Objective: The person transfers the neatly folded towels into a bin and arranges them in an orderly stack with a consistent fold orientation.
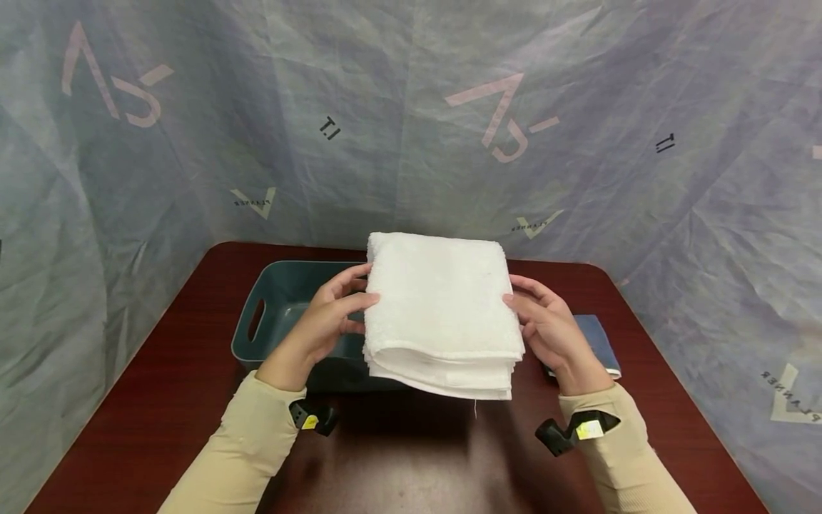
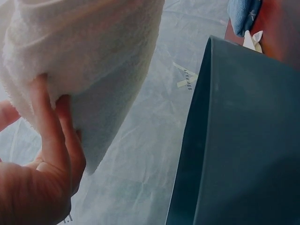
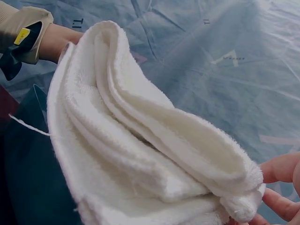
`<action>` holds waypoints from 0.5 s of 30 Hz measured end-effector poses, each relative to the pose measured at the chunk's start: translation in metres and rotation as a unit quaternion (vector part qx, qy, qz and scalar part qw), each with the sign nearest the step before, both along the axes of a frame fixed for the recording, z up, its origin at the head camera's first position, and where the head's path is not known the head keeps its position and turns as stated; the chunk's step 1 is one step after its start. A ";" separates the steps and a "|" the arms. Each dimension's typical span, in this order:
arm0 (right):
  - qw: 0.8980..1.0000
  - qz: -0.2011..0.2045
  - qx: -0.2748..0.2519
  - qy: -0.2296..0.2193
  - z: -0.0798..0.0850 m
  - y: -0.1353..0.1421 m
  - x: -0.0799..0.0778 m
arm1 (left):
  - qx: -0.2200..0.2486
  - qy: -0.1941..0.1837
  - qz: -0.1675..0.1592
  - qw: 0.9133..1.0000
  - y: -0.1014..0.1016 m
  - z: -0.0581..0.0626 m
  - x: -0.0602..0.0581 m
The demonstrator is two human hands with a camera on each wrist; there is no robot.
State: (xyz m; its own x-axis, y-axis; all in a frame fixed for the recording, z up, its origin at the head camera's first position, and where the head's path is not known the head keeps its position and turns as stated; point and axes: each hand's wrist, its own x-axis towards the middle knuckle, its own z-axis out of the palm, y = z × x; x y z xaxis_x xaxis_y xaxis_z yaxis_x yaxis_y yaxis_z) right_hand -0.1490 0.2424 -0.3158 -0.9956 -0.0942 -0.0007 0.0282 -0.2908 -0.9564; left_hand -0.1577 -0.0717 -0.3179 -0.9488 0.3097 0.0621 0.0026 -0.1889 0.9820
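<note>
A white towel (image 1: 446, 296), folded into a thick square, is held up between both hands above the table. My left hand (image 1: 334, 310) grips its left edge, thumb on top and the other fingers at the side and underneath. On the opposite edge my right hand (image 1: 546, 321) pinches it the same way. The right wrist view shows the towel's stacked layers (image 3: 140, 136) from the front, with a loose thread hanging off. Behind and below the towel stands a dark teal bin (image 1: 282, 307), partly covered by it and by my left hand.
A folded blue cloth (image 1: 597, 343) with a white edge lies on the table right of my right hand, partly hidden by it. The dark red tabletop (image 1: 398, 471) is bordered by grey printed sheeting (image 1: 398, 143) at the back and sides.
</note>
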 end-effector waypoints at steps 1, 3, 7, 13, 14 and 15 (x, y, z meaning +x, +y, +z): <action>1.000 0.000 0.001 0.001 0.000 -0.001 0.000 | -0.001 0.000 0.001 1.000 -0.001 0.000 0.000; 1.000 -0.002 0.000 0.001 0.000 -0.002 -0.001 | -0.002 0.002 0.002 1.000 -0.002 0.000 0.000; 1.000 -0.002 -0.006 0.003 0.001 -0.005 -0.002 | -0.001 0.003 0.004 1.000 -0.004 0.001 0.000; 1.000 0.005 -0.003 0.009 0.001 -0.009 -0.005 | -0.004 0.004 0.002 1.000 -0.009 0.003 0.000; 1.000 0.006 -0.002 0.009 0.001 -0.010 -0.006 | -0.004 0.004 0.002 1.000 -0.010 0.003 0.000; 1.000 0.008 -0.002 0.009 0.002 -0.011 -0.006 | -0.004 0.003 0.003 1.000 -0.011 0.004 0.000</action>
